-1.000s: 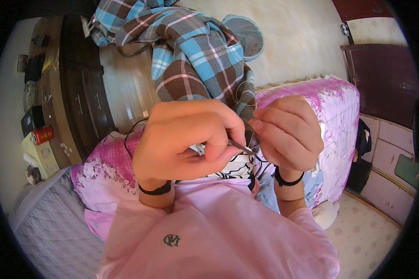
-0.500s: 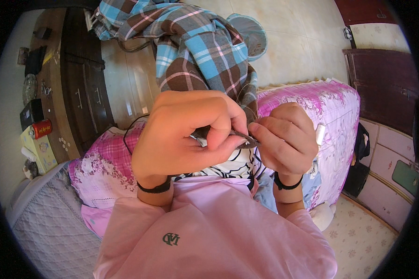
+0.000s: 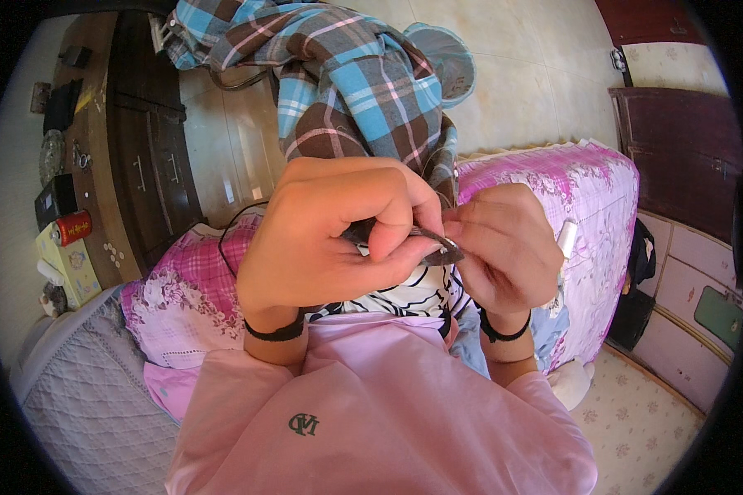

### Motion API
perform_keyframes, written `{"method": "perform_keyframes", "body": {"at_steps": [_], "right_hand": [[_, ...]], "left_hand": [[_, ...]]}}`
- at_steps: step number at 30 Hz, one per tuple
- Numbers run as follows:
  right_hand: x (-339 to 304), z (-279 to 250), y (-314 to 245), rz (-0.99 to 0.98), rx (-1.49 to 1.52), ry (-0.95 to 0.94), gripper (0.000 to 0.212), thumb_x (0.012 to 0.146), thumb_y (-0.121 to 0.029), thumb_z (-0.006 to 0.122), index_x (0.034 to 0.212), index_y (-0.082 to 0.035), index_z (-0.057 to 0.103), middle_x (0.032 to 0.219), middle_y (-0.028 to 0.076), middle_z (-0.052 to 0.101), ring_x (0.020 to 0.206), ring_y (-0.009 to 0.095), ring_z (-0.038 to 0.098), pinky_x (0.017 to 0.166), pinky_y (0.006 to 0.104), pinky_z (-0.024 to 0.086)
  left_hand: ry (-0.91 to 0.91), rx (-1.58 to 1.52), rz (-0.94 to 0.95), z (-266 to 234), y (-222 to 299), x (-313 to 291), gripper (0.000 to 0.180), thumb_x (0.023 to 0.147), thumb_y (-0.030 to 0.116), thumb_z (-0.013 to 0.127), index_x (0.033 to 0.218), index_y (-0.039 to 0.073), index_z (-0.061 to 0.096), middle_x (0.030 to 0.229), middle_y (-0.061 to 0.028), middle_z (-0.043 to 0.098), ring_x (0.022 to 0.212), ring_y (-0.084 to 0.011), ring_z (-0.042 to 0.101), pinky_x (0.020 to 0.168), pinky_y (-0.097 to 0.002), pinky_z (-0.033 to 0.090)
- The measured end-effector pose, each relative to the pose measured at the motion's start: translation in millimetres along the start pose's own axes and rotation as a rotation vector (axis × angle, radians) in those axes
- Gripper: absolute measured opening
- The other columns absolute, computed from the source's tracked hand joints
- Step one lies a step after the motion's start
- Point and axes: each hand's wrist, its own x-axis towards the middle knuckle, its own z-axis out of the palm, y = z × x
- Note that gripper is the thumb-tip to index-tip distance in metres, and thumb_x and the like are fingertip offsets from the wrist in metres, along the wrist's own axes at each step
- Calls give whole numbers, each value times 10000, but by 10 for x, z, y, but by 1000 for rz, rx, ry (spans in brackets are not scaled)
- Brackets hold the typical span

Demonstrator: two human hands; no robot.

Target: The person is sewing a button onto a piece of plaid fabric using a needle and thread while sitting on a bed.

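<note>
My left hand (image 3: 326, 235) pinches a dark brown cloth edge (image 3: 443, 254); right hand (image 3: 508, 247) at its tip, any pinch hidden. Edge gripped; done versus left, can't tell.

1. I get a bright view, with pale glare on the tiled floor (image 3: 512, 70).
2. The light source is out of my frame; the left hand (image 3: 338, 235) glows warm, while the right hand (image 3: 508, 247) has a shadowed palm.
3. The dark cabinet (image 3: 153, 157) reads dim to me.
4. Fine detail on the brown cloth (image 3: 443, 255) looks soft.
5. My fisheye bends the outer furniture edges, and black fills the corners.
</note>
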Motion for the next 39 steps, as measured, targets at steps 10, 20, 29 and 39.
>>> {"method": "perform_keyframes", "body": {"at_steps": [10,20,29,39], "right_hand": [[-110,56,-11,115,221,103,271,680,99,710,932,0,722,924,153,699,762,303,680,650,356,551],[-68,70,-54,-5,-28,126,286,688,-35,837,940,-63,705,1023,114,708,950,298,681,748,398,540],[-190,-14,80,-273,-122,170,193,755,-40,816,850,-93,657,1016,62,701,923,294,662,728,414,536],[-866,-449,724,689,506,932,79,995,-12,592,1064,-15,553,950,140,652,813,181,603,709,304,510]], "left_hand": [[8,168,190,20,-14,21,411,624,-119,785,621,93,433,817,-182,704,604,-134,611,519,-216,442],[47,205,224,56,-35,23,427,635,-107,798,603,93,422,830,-188,707,614,-154,633,511,-211,439],[273,421,252,164,-126,66,449,611,-158,771,594,86,394,844,-148,696,653,-145,634,526,-224,439],[412,790,561,66,-323,80,285,592,-86,773,645,21,514,820,-110,684,635,-237,664,507,-287,506]]}}
